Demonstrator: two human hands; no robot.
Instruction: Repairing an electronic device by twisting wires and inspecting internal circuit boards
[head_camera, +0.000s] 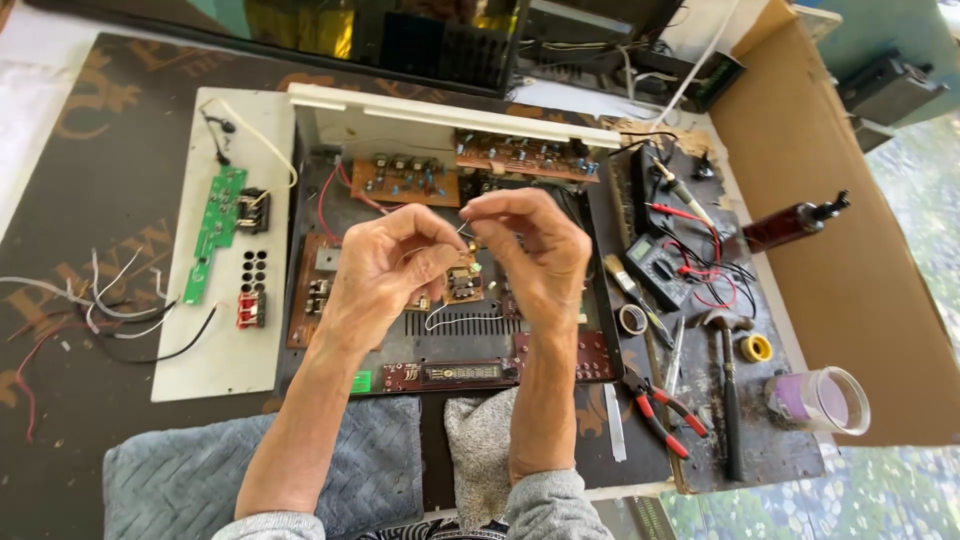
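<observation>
While both hands hover over the open chassis (440, 345), left hand (385, 270) and right hand (535, 255) pinch a thin wire (466, 226) btwn fingertips — above chassis centre. Green board (215, 232) lies left of chassis; pliers (660, 410), hammer (728, 385) to its right.

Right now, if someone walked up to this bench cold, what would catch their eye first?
The two hands at the centre: the left hand and right hand pinch a thin white wire between their fingers over an opened electronics chassis full of brown circuit boards. To the left, a green circuit board lies on a white panel. To the right, red-handled pliers and a hammer lie on the worn bench.
</observation>
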